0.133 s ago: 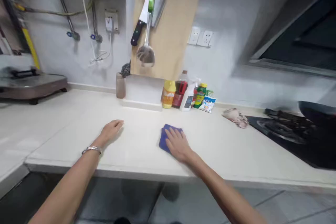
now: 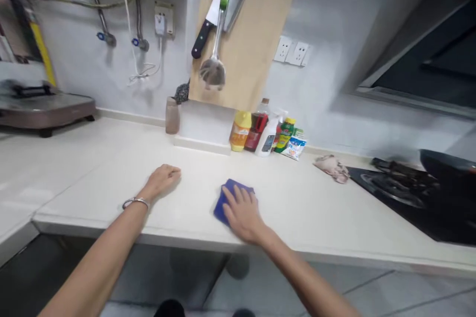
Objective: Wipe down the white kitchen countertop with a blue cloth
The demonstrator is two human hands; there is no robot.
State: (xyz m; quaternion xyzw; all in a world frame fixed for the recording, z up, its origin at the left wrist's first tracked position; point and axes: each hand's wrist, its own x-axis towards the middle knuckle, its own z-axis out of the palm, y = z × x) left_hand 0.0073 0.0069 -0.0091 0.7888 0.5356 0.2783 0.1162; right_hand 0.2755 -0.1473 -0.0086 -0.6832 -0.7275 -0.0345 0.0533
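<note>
My right hand (image 2: 243,213) lies flat on a folded blue cloth (image 2: 221,208), fingers spread, pressing it against the white countertop (image 2: 197,198). The cloth's left and far edges show past the fingers; the rest is under the palm. To the left, my left hand (image 2: 163,179) rests on the counter with its fingers curled in, and nothing shows in it. A silver bracelet (image 2: 136,201) circles that wrist. Both hands are apart from each other.
Against the wall stand a yellow bottle (image 2: 240,131), a white spray bottle (image 2: 267,136) and other containers. A crumpled rag (image 2: 332,167) lies beside the black gas stove (image 2: 394,193). Above hang a cutting board (image 2: 256,34), a knife and a skimmer. An electric pan (image 2: 48,109) sits far left.
My right hand and the blue cloth have slid a little left and nearer the counter's front edge. My left hand has shifted slightly right. The camera view has tilted slightly.
</note>
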